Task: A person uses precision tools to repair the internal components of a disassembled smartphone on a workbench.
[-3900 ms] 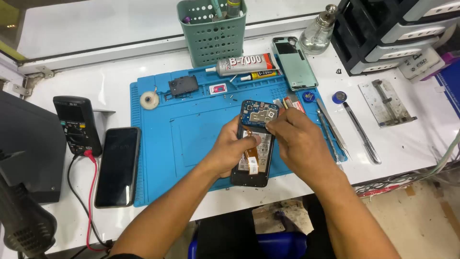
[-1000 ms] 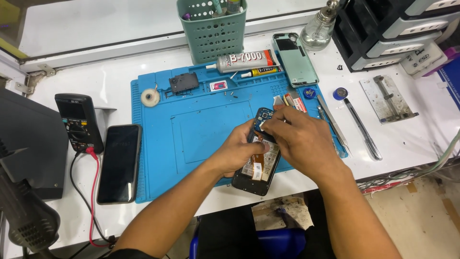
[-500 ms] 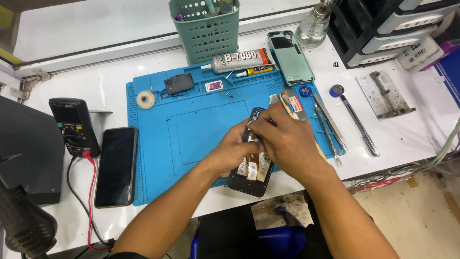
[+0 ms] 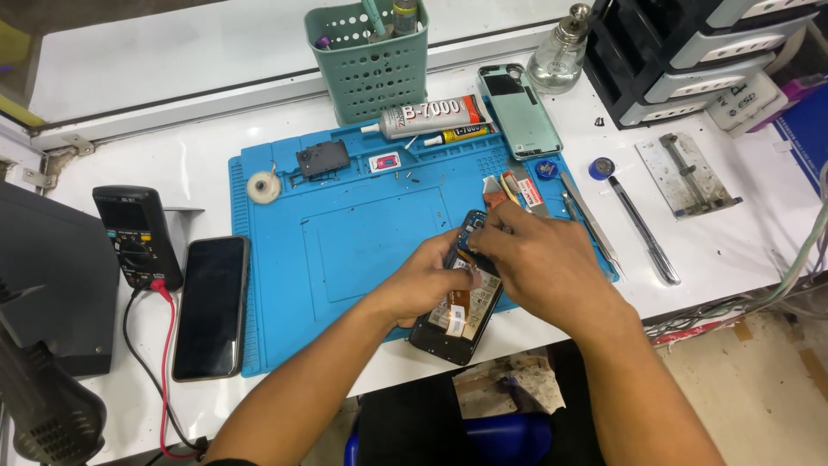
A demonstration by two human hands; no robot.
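Observation:
An opened black phone (image 4: 455, 321) with its back off lies at the near edge of the blue work mat (image 4: 362, 250), its circuit parts showing. My left hand (image 4: 429, 280) grips the phone's left side and steadies it. My right hand (image 4: 542, 259) rests over the phone's upper half, with its fingertips pinched at the top end near the camera area. Whether the fingers hold a small tool or part is hidden. A green phone back cover (image 4: 519, 110) lies at the far right of the mat.
On the mat lie a glue tube (image 4: 429, 116), a smaller tube (image 4: 457, 135), a tape roll (image 4: 263, 186), a small black part (image 4: 323, 158) and tweezers (image 4: 588, 223). A second phone (image 4: 212, 307) and a multimeter (image 4: 135, 236) lie left. A green basket (image 4: 369, 60), glass bottle (image 4: 559, 59), metal jig (image 4: 687, 175) stand behind.
Both hands and the opened phone have stayed at the mat's near edge. The phone has tilted a little, and my right hand's fingers have shifted toward its top end.

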